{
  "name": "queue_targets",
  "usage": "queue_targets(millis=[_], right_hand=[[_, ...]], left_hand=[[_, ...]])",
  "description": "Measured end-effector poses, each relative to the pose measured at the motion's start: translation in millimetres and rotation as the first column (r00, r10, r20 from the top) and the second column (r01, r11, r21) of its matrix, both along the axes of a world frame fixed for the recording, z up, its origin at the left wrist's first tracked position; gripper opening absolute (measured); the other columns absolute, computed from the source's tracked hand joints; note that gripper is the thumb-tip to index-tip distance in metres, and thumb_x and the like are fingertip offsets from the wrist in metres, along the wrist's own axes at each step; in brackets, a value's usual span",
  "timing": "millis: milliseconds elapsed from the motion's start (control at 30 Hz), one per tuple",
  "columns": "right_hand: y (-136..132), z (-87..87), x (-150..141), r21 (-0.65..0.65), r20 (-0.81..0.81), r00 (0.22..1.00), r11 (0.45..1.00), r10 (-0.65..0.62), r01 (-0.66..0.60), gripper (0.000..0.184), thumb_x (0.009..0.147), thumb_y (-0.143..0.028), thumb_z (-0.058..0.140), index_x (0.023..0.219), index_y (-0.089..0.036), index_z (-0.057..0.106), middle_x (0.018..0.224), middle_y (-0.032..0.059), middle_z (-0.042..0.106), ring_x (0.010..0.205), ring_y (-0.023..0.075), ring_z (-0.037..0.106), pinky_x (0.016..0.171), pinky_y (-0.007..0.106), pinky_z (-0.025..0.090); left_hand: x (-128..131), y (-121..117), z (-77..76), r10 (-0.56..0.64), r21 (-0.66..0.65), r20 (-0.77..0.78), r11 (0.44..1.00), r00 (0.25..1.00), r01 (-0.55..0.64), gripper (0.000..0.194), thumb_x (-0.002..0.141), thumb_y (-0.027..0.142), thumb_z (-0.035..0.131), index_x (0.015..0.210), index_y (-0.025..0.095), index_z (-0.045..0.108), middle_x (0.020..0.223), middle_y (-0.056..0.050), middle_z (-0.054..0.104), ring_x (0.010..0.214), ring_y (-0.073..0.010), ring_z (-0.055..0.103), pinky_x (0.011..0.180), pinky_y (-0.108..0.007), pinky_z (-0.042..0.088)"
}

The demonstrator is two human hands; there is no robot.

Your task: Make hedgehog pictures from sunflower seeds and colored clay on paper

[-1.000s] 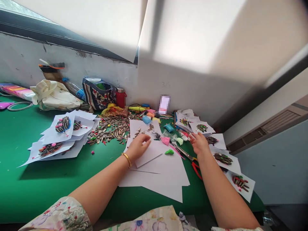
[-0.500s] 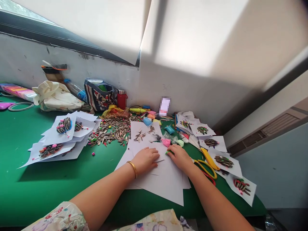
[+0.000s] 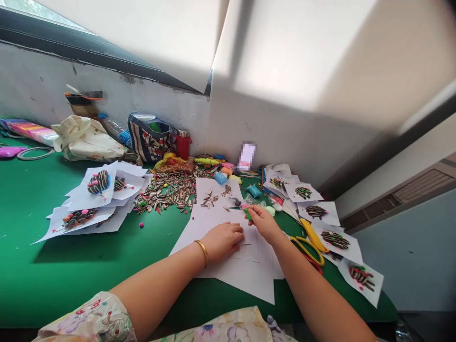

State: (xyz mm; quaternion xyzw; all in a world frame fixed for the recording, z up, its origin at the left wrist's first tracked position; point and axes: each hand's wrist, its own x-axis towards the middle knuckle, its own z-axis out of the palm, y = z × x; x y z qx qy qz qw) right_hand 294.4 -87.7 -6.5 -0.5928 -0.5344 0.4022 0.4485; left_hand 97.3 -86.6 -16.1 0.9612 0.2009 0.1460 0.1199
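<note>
My left hand, with a gold bangle on the wrist, rests palm down with curled fingers on a stack of white paper sheets on the green table. My right hand is closed in a pinch on a small green piece of clay, held just above the top sheet. A few sunflower seeds lie on the far sheet beyond both hands.
A heap of sunflower seeds lies behind the sheets. Finished seed pictures are stacked at left and spread at right. Yellow-handled scissors lie right of my right arm. Clay lumps, a striped bag and a red bottle line the wall.
My right hand came in from the pictures at right, picked up the green clay from the paper and lifted it. My left hand slid back toward me on the sheets.
</note>
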Motion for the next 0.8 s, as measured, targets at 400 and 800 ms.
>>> queue_targets(millis=[400,800], right_hand=[[2.0,-16.7,7.8,-0.042,-0.235,0.959,0.988,-0.155,0.150,0.039,0.076,-0.052,0.062,0.099,-0.020,0.066,0.082,0.0014,0.067,0.067,0.0136,0.061,0.059,0.024,0.044],[-6.5,-15.4,18.5,0.122,0.746,0.665,0.974,0.036,-0.189,0.028,0.085,-0.016,0.054,0.105,-0.024,0.073,0.114,0.0055,0.070,0.110,0.0230,0.058,0.099,0.038,0.042]], left_hand=[[-32.8,49.2,24.7,0.696,-0.518,0.464,0.715,0.548,-0.470,0.017,0.089,0.032,0.050,0.082,0.020,0.061,0.074,-0.002,0.063,0.068,-0.0172,0.057,0.064,-0.027,0.041],[-16.7,4.1,36.3,0.371,0.008,0.346,0.917,0.861,-0.398,0.013,0.087,0.019,0.047,0.083,0.021,0.059,0.086,-0.008,0.062,0.089,-0.0231,0.059,0.081,-0.035,0.045]])
